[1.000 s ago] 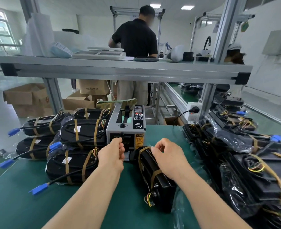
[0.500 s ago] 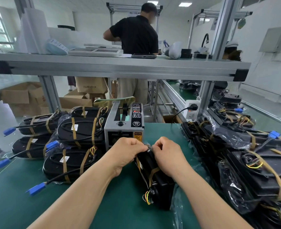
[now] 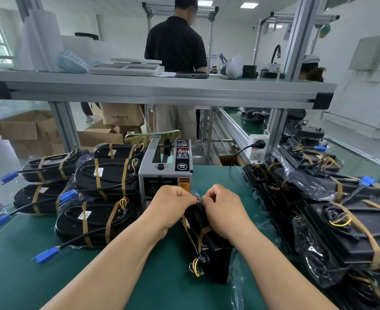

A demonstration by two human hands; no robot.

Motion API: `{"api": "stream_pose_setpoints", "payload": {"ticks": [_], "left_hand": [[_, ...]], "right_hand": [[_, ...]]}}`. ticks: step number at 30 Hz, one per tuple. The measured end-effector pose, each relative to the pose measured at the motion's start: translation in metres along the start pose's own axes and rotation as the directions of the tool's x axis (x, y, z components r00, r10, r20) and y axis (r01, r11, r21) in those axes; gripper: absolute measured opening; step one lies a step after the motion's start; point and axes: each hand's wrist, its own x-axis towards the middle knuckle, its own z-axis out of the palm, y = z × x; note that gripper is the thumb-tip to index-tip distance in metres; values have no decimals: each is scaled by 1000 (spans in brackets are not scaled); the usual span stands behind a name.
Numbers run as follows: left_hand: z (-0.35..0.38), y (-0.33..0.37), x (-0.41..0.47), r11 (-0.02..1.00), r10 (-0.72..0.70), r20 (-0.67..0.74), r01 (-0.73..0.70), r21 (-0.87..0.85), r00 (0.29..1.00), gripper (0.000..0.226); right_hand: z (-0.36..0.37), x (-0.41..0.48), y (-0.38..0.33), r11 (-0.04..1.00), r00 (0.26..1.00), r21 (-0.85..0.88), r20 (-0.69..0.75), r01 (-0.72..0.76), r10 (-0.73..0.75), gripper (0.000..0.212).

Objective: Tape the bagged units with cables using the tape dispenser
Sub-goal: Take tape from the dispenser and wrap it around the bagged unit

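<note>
Pinching slick film on the bagged unit (image 3: 213,249), left hand (image 3: 173,202) and right hand (image 3: 220,208) are steadying it edgewise on the table (image 3: 50,285) before the tape dispenser (image 3: 165,173); likely rigid and weighty, safer grasped around its body.

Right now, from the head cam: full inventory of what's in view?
tape dispenser: one, grey, far-centre of the mat, just beyond the hands.
bagged unit: one, black with tan tape bands, between the hands.
taped units: five visible, black, stacked left of the dispenser.
right pile: bagged units, black, count unclear, right side.
blue connectors: at least six, on cable ends, both sides.
mat: one, green, covers the bench.
shelf: one, aluminium, above the bench.
socket strip: one, white, by the right post.
cardboard boxes: several, brown, floor beyond, left.
person: one, black shirt, beyond the shelf.
left hand: pinches the bagged unit's far end.
right hand: pinches the same end, opposite.
</note>
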Motion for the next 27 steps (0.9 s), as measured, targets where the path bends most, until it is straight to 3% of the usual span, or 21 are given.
{"api": "stream_pose_setpoints", "payload": {"ticks": [27], "left_hand": [[2,-7,3,999,14,-83,-11,37,996,22]], "right_hand": [[-1,0,-1,1000,1000,-23,10,-7,7,17]]}}
